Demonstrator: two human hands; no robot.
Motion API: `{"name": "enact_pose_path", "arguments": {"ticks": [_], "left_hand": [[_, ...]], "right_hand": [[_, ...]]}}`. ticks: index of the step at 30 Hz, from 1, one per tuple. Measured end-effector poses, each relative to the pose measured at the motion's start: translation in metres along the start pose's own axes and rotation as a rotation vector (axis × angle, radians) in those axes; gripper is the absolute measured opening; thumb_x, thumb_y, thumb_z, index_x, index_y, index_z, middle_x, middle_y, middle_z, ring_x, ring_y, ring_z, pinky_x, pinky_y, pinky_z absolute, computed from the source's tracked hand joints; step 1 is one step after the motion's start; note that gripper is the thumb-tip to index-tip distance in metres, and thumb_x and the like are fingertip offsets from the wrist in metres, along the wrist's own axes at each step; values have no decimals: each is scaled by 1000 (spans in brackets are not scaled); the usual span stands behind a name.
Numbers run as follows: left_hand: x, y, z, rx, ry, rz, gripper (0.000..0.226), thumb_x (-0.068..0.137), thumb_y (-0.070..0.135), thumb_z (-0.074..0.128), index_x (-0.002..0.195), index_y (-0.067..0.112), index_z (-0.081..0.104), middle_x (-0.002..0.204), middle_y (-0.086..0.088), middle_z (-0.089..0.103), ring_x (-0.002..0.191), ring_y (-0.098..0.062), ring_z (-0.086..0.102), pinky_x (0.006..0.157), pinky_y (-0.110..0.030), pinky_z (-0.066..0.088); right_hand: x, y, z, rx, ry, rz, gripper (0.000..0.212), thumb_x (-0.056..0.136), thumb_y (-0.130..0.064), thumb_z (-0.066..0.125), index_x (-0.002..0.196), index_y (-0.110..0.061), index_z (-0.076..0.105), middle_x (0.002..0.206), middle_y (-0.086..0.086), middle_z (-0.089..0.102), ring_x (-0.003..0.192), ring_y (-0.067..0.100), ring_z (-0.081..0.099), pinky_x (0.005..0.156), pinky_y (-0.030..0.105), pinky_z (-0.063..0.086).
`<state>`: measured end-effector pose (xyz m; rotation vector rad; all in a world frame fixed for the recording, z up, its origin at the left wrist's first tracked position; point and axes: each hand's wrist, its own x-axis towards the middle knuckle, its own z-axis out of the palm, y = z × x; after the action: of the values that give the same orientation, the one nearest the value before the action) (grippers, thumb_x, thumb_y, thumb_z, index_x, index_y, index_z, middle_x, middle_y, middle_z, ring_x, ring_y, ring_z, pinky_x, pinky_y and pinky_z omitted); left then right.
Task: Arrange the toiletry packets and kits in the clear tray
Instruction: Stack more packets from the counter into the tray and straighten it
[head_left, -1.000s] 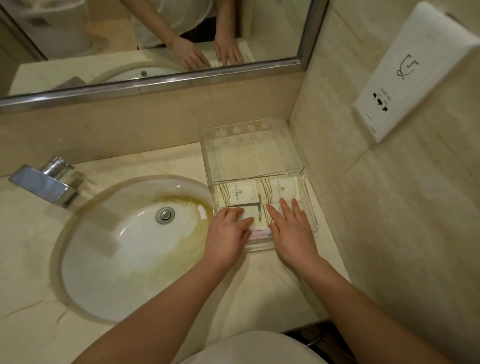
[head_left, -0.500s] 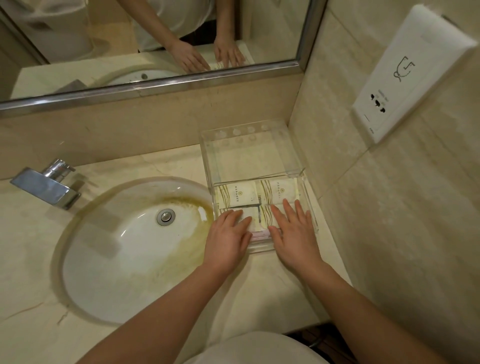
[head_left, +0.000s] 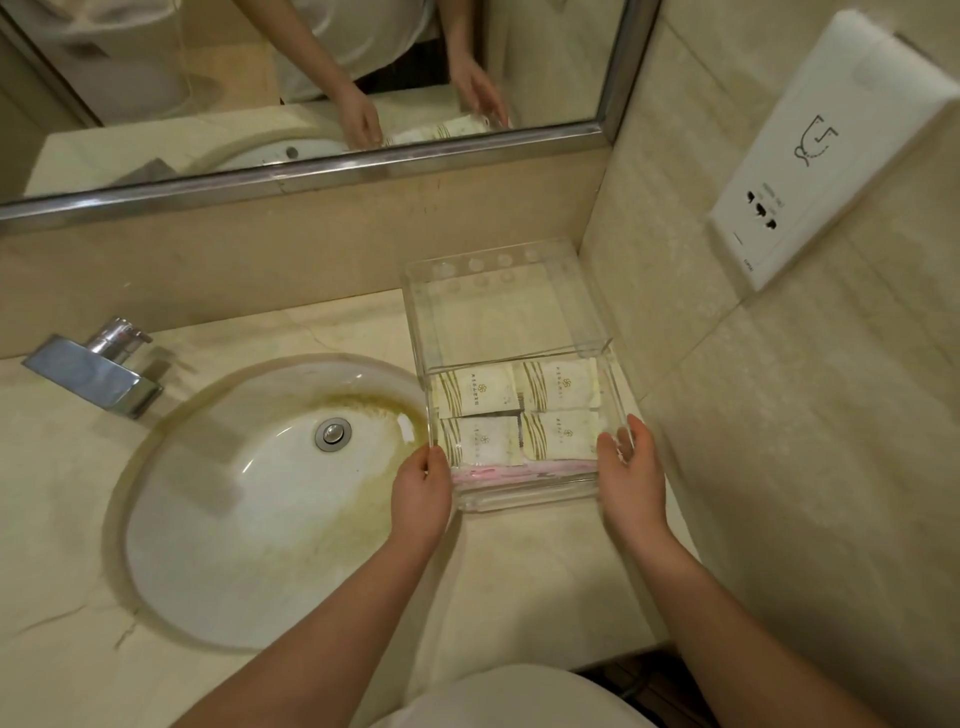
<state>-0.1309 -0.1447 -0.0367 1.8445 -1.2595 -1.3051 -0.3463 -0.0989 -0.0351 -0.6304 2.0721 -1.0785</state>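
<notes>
Left hand (head_left: 422, 486) grips the near left corner of the tray (head_left: 524, 501), fingers curled against its clear wall. On the opposite side, the right hand (head_left: 631, 467) cups the near right corner, palm turned inward, thumb up along the wall and fingers partly spread. The tray lies between the two hands, on the tabletop (head_left: 519, 571), in the corner by the wall.

Inside the near compartment, just beyond the fingers, four packets (head_left: 480, 389) lie flat in two rows of two, touching one another; each is cream with a small printed emblem. A pink strip (head_left: 519, 474) runs along the near wall under them; what it is cannot be told. The far compartment holds nothing visible, and a row of round holes lines its far rim.

To the left of the tray sits the sink (head_left: 249, 499), stained yellow around the drain, with a tap (head_left: 91, 371) at its far left. A mirror (head_left: 311, 78) hangs above, and a socket plate (head_left: 831, 150) is on the right wall.
</notes>
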Motion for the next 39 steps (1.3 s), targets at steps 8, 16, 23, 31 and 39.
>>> {"name": "enact_pose_path", "arguments": {"ticks": [8, 16, 23, 31, 39], "left_hand": [[-6, 15, 2, -169, -14, -76, 30, 100, 12, 36, 84, -8, 51, 74, -23, 50, 65, -30, 48, 66, -44, 45], [2, 1, 11, -252, -53, -102, 33, 100, 21, 35, 108, 11, 66, 106, -8, 71, 96, -20, 65, 89, -35, 52], [16, 7, 17, -244, -30, -139, 48, 93, 37, 38, 130, 12, 55, 130, -13, 60, 124, -29, 53, 107, -48, 41], [31, 33, 11, -332, -42, -75, 32, 94, 31, 48, 122, 20, 61, 113, 5, 67, 105, -13, 61, 98, -35, 46], [43, 23, 18, -35, -27, 116, 82, 71, 15, 78, 141, 25, 37, 129, 3, 56, 115, -13, 57, 97, -29, 46]], "right_hand": [[6, -5, 1, 16, 39, -13, 50, 94, -34, 53, 142, -29, 40, 145, 2, 48, 123, 19, 52, 91, 29, 37], [20, -19, 1, 20, 63, -73, 43, 94, -32, 56, 136, -24, 48, 140, 2, 51, 127, 19, 49, 95, 29, 38], [35, -30, 1, 14, 79, -121, 41, 92, -28, 57, 132, -20, 51, 136, 2, 54, 122, 20, 52, 96, 31, 41], [48, -38, 9, 53, -51, -147, 57, 86, -20, 67, 138, -25, 43, 141, -2, 48, 123, 13, 48, 92, 27, 38], [64, -30, 12, -73, -183, -221, 89, 74, -8, 64, 141, -49, 21, 138, 6, 49, 114, 26, 59, 91, 35, 53]]}}
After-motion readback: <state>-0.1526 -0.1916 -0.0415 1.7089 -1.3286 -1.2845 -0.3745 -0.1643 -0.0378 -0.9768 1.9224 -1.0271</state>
